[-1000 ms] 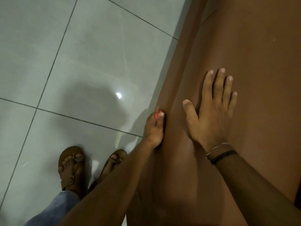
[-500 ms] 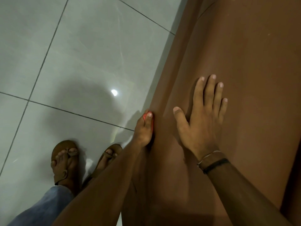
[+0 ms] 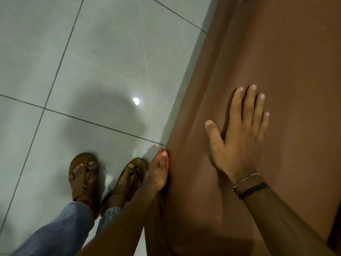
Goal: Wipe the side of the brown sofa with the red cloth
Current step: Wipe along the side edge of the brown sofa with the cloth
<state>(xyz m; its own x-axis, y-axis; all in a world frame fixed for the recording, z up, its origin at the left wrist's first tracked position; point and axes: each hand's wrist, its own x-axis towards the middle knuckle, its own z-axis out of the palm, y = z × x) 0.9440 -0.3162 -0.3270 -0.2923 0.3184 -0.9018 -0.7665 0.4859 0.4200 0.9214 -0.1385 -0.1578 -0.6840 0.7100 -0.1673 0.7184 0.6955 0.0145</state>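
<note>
The brown sofa fills the right half of the view, its side face dropping to the floor along its left edge. My left hand presses the red cloth flat against that side face; only a thin red strip shows beside my thumb, the rest is hidden under the palm. My right hand lies flat, fingers spread, on the sofa's top surface, holding nothing. A thin bracelet and a dark band circle its wrist.
Glossy grey floor tiles with dark grout lines lie left of the sofa, with a lamp's reflection on them. My two feet in brown sandals stand close to the sofa's base, blue jeans above them.
My left hand with the red cloth has slid back along the sofa's side toward me. My right hand has stayed flat on top, shifting back with it.
</note>
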